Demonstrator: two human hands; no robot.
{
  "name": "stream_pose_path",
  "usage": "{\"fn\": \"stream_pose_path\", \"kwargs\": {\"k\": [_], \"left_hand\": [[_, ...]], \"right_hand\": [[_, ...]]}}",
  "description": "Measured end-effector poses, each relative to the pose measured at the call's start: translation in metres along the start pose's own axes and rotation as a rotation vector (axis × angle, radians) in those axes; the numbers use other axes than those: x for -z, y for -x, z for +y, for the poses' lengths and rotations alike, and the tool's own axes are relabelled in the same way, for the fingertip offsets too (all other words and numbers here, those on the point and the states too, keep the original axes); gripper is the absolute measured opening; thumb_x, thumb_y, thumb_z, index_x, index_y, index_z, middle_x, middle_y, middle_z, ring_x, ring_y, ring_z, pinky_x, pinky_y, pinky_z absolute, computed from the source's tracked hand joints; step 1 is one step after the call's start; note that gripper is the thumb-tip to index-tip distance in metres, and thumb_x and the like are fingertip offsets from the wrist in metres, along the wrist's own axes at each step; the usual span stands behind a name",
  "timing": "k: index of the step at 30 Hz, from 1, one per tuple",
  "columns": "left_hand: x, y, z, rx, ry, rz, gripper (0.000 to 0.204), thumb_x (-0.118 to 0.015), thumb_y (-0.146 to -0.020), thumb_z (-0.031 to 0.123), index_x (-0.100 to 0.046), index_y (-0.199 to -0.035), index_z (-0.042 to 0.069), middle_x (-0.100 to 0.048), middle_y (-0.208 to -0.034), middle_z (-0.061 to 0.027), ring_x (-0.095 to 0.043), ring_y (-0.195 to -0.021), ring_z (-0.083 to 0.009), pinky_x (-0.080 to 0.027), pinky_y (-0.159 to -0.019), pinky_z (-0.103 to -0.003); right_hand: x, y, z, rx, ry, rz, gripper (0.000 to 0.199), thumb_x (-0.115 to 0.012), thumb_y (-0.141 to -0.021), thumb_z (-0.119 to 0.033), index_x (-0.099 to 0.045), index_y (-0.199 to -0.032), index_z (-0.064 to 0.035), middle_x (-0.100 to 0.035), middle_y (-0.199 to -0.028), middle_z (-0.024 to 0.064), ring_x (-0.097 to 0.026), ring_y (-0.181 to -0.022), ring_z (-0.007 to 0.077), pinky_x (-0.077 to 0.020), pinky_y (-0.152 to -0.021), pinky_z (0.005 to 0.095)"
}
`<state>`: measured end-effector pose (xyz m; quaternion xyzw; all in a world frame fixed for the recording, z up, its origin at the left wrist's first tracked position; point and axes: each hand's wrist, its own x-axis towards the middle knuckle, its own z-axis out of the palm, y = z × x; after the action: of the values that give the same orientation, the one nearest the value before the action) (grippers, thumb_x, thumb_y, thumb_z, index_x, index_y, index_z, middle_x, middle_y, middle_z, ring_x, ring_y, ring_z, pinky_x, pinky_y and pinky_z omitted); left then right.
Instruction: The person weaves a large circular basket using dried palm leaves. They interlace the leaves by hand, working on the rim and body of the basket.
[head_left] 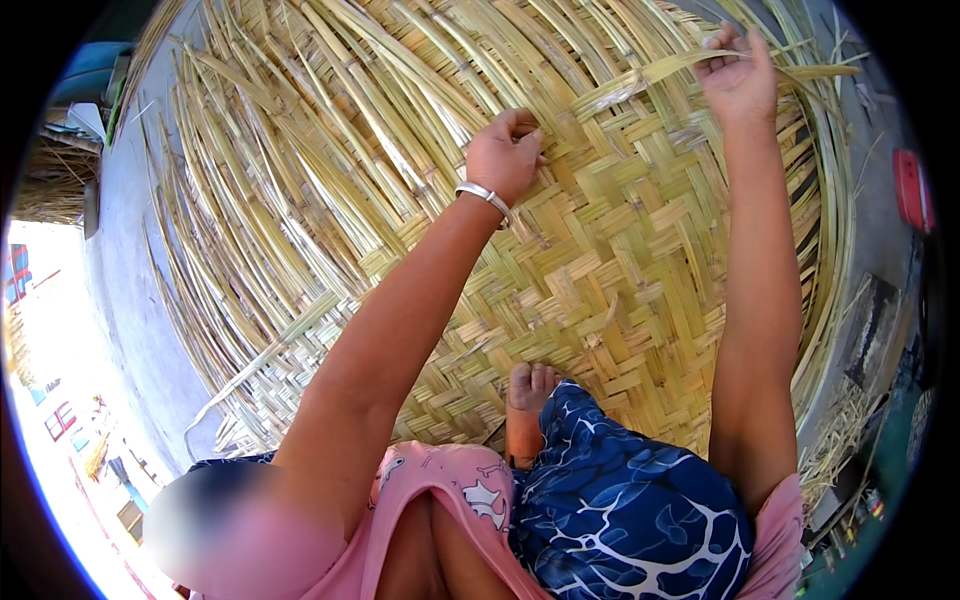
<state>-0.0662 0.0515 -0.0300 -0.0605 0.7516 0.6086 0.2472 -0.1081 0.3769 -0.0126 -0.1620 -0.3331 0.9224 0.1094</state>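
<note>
A half-woven mat of flat, pale green-yellow strips, like split cane or reed, spreads in front of me. My right hand is raised at its far right, with a long flat strip running between the thumb and the curled fingers. That strip slants from the weave's edge out past the hand. Near the middle, where woven part meets loose strips, my left hand is closed, with fingers curled down at the mat. Whatever it pinches is hidden. A metal bangle circles the left wrist.
Loose, unwoven strips fan out over the left and far side. Strip ends bend along the mat's right edge. My bare foot rests on the weave. At right are a red object and straw scraps. Grey floor lies left.
</note>
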Motion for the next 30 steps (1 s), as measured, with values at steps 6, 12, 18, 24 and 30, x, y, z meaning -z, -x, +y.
{"fn": "stream_pose_path", "kwargs": {"k": [6,12,18,24,30], "left_hand": [[-0.009,0.016,-0.011,-0.094,0.356,0.204,0.034,-0.057,-0.088,0.006,-0.05,-0.12,-0.003,-0.06,-0.106,-0.0104,-0.063,-0.074,-0.0126,-0.051,-0.057,-0.022],[0.003,0.033,-0.014,-0.07,-0.168,0.114,0.019,-0.056,-0.087,0.006,-0.06,-0.105,0.004,-0.064,-0.083,-0.0098,-0.063,-0.064,-0.0122,-0.05,-0.055,-0.025],[0.005,0.018,0.005,-0.496,-0.57,0.155,0.018,-0.059,-0.085,0.01,-0.063,-0.101,0.004,-0.066,-0.081,-0.0119,-0.066,-0.071,-0.0208,-0.053,-0.067,-0.031],[-0.052,0.001,0.033,-0.521,-0.641,0.087,0.036,-0.065,-0.08,0.018,-0.059,-0.11,-0.001,-0.055,-0.112,-0.0179,-0.062,-0.087,-0.0279,-0.05,-0.081,-0.035],[-0.069,-0.019,0.053,-0.176,-0.665,0.081,0.044,-0.071,-0.074,0.04,-0.066,-0.095,0.001,-0.064,-0.091,-0.0157,-0.063,-0.077,-0.0268,-0.05,-0.073,-0.036]], "right_hand": [[-0.041,0.05,0.05,-0.161,0.451,-0.116,0.017,-0.066,-0.084,-0.017,-0.058,-0.094,-0.0065,-0.061,-0.093,0.0056,-0.058,-0.089,0.0146,-0.0484,-0.079,0.0286],[-0.026,0.067,0.061,-0.148,0.871,0.036,0.019,-0.066,-0.083,-0.016,-0.061,-0.1,-0.0079,-0.062,-0.09,0.004,-0.06,-0.079,0.0119,-0.051,-0.063,0.0247],[-0.027,0.068,0.062,-0.171,0.888,0.093,0.021,-0.065,-0.084,-0.017,-0.06,-0.1,-0.0051,-0.063,-0.091,0.0053,-0.06,-0.079,0.0125,-0.0509,-0.064,0.0245],[-0.021,0.071,0.046,-0.21,0.501,0.08,0.021,-0.056,-0.09,-0.02,-0.056,-0.103,-0.003,-0.064,-0.096,0.0088,-0.06,-0.086,0.0156,-0.051,-0.073,0.0267],[-0.025,0.059,0.01,-0.138,0.339,0.091,0.035,-0.043,-0.096,-0.034,-0.052,-0.102,-0.0016,-0.063,-0.097,0.0132,-0.061,-0.091,0.021,-0.0504,-0.082,0.0334]]}}
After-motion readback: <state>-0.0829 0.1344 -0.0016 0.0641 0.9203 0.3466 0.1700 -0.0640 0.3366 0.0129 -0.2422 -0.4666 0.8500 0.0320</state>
